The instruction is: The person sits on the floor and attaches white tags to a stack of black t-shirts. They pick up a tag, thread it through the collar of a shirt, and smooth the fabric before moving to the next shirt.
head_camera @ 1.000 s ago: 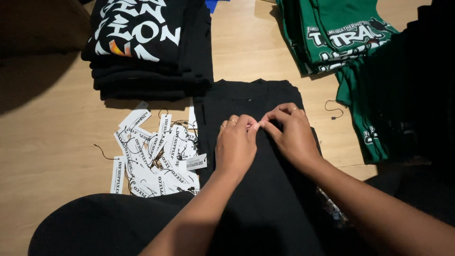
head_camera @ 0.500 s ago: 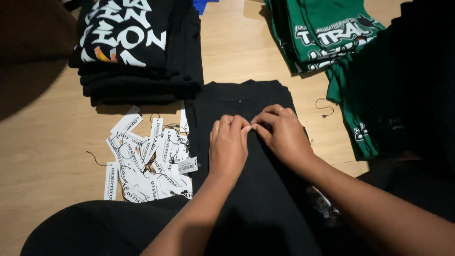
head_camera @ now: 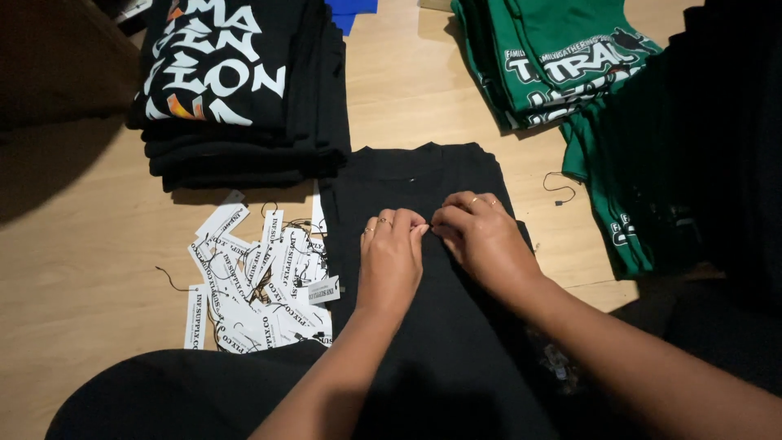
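A folded black shirt (head_camera: 407, 175) lies flat on the wooden table (head_camera: 90, 244) in front of me, collar pointing away. My left hand (head_camera: 393, 257) and my right hand (head_camera: 482, 236) rest on its middle, fingertips meeting and pinching at the fabric or something small there. What they pinch is hidden by the fingers. Rings show on both hands.
A pile of white paper hang tags with strings (head_camera: 261, 277) lies left of the shirt. A stack of black printed shirts (head_camera: 236, 90) sits at the back left, green printed shirts (head_camera: 562, 65) at the back right, dark garments (head_camera: 717, 147) along the right edge. A loose black string (head_camera: 558, 189) lies nearby.
The view has drifted slightly; both hands stay together on the black shirt, fingertips working at the same spot.
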